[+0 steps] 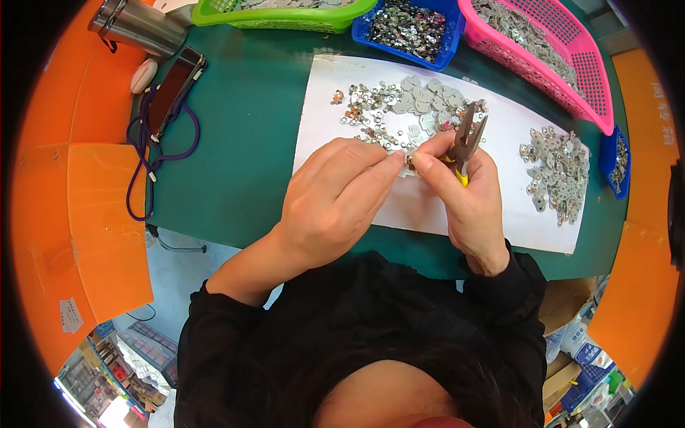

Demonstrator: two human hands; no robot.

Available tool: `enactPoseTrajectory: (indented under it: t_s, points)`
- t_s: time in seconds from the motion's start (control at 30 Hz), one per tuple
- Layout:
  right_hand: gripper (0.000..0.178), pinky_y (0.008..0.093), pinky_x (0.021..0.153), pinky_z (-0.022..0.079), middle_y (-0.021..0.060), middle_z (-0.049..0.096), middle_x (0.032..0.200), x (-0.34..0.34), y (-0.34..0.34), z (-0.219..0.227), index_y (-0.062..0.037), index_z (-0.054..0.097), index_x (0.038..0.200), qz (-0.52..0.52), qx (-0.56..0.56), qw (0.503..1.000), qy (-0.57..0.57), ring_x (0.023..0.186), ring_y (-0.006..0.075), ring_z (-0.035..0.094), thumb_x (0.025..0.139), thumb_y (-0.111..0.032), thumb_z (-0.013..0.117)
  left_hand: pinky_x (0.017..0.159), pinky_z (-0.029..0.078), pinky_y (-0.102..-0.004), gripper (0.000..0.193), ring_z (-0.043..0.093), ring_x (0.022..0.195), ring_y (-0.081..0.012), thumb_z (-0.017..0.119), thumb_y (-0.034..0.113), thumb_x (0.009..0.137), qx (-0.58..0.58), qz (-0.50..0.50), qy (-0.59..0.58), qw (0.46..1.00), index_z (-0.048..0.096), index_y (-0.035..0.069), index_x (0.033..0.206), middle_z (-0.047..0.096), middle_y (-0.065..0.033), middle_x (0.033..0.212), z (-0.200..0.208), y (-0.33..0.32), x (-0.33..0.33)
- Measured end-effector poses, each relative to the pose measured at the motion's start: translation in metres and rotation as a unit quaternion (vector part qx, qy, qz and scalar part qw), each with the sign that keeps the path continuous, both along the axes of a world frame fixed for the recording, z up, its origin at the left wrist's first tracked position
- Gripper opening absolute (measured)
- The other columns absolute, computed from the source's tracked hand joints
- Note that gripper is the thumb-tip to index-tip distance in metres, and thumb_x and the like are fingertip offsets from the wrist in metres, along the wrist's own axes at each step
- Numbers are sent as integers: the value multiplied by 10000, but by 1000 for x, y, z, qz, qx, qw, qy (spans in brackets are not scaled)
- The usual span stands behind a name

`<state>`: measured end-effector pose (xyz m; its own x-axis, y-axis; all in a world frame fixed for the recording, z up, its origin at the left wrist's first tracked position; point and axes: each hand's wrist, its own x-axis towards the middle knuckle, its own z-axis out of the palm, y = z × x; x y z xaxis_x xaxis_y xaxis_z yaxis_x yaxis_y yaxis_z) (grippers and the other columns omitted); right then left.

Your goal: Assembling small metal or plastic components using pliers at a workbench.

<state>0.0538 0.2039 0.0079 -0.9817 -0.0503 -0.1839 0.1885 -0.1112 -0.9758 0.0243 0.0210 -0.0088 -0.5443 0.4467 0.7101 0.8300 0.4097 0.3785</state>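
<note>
My left hand (335,196) and my right hand (471,192) meet over the near part of a white board (510,118). Both sets of fingertips pinch a small metal part (409,162), which they mostly cover. Tucked in my right hand is a pair of pliers (466,143), jaws pointing away from me and slightly apart, with yellow on the handles. Just beyond my fingers lie loose flat grey metal plates (428,96) and small shiny metal clips (374,100). A separate heap of metal pieces (560,175) covers the board's right end.
Along the green table's (242,93) far edge stand a lime basket (285,20), a blue tray (446,53) and a pink basket (596,93), holding metal parts. A smaller blue tray (609,153) sits far right. A steel tumbler (146,28) and a phone (171,96) with purple cord are left.
</note>
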Motion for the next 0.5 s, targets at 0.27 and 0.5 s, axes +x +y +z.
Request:
enactPoseTrajectory:
  t_s: [0.27, 0.5]
  points:
    - [102, 235, 737, 371, -13, 580, 871, 1, -1, -4, -16, 634, 915, 10, 4, 1000, -1, 810, 64, 483, 920, -115, 661, 637, 529, -324, 302, 661, 749, -246, 752, -130, 656, -4, 25, -10, 1000, 718, -50, 945, 669, -119, 854, 2, 0, 0]
    - [103, 234, 747, 377, -12, 585, 870, 1, -2, -5, -15, 634, 915, 2, -12, 1000, 8, 819, 65, 491, 924, -115, 657, 621, 529, -322, 301, 655, 731, -248, 744, -133, 657, -8, 17, 36, 999, 717, -57, 947, 665, -123, 848, 0, 0, -2]
